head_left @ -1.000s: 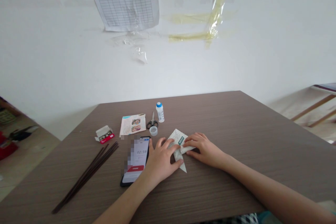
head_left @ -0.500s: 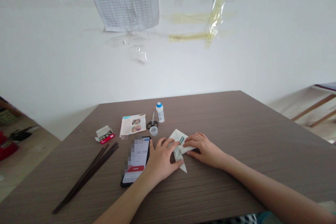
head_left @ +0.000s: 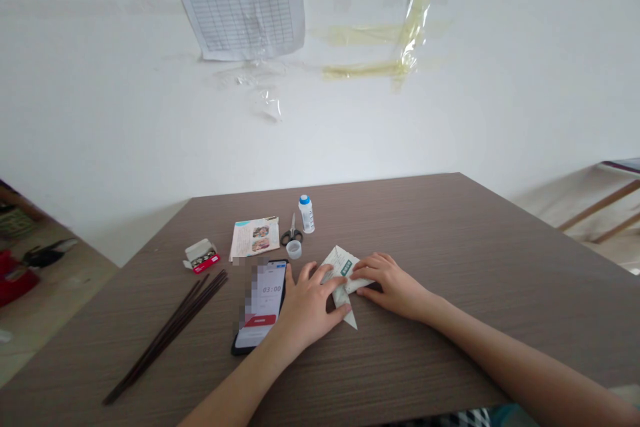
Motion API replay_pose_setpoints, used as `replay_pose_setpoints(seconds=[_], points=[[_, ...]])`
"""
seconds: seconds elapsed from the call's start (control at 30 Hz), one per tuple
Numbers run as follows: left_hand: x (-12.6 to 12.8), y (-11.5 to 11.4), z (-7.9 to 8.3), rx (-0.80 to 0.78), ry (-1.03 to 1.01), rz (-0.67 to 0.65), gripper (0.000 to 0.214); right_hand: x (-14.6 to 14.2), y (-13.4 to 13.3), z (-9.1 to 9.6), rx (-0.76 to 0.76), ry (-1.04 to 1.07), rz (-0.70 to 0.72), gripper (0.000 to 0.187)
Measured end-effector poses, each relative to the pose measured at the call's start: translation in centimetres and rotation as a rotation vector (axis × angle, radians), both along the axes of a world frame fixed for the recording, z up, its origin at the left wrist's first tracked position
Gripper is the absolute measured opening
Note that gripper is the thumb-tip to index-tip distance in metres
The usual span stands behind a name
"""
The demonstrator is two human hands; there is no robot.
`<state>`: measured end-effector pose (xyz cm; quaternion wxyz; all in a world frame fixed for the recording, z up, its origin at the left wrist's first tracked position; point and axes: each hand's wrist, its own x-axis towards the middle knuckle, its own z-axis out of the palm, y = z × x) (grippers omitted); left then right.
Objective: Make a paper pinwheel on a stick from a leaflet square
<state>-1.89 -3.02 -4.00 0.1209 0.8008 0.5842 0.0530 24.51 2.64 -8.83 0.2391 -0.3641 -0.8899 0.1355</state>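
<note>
Head view: the timer on the phone [head_left: 261, 307] has ticked over to 03:00, while my hands haven't shifted. The left hand [head_left: 309, 307], fingers spread, presses down on the folded paper [head_left: 340, 265], which lies on the table [head_left: 400, 227] and carries a green label I can't read. The right hand [head_left: 391, 283], lightly curled, pins its other side. Neither grips it. Beyond sit scissors [head_left: 291, 235] and a blue-capped bottle [head_left: 307, 215], its writing too small to read.
</note>
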Motion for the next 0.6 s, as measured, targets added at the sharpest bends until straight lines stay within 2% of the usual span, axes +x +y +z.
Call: replay_pose_setpoints(seconds=[0.13,0.33,0.6], points=[[0.0,0.0,0.1,-0.011,0.022,0.006,0.051,-0.1,-0.1,0.2,-0.006,0.011,-0.002,0.037],[-0.3,0.4,-0.8,-0.005,-0.009,0.01,0.054,0.1,0.2,-0.5,0.025,0.015,0.011,0.034],[-0.2,0.6,-0.8,-0.011,-0.048,0.02,0.069,0.4,0.7,-1.3,0.028,0.007,0.063,0.029]])
